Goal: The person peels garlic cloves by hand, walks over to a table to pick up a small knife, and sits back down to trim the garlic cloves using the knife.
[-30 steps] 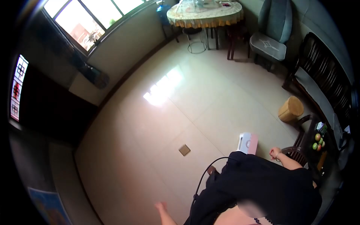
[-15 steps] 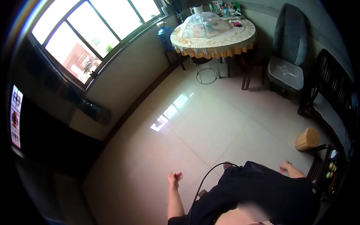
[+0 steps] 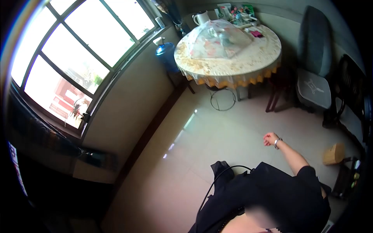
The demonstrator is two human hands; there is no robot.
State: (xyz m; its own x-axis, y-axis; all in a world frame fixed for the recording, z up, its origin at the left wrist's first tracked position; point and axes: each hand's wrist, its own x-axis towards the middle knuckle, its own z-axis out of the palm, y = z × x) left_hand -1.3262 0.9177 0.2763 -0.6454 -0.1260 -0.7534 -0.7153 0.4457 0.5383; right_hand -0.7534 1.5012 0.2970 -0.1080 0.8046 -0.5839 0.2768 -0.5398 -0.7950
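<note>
My right hand (image 3: 271,139) swings out in front of me above the tiled floor (image 3: 186,171), with a metal bracelet (image 3: 276,143) at its wrist. Its fingers are loosely bent and a little apart, and I see nothing held in them. It touches no object. My left hand is out of view. Dark clothing (image 3: 268,194) covers my body, and a black cable (image 3: 210,190) loops in front of it.
Ahead stands a round table (image 3: 241,72) with a mesh food cover (image 3: 217,44) and a white kettle (image 3: 201,17). A blue water bottle (image 3: 166,56) is beside it. Right of it are a grey chair (image 3: 314,85), a dark bench (image 3: 351,85) and a wooden stool (image 3: 333,154). Windows (image 3: 77,50) line the left.
My view has come closer to the table. The right hand has swung forward and inward, while the left hand has dropped out of sight.
</note>
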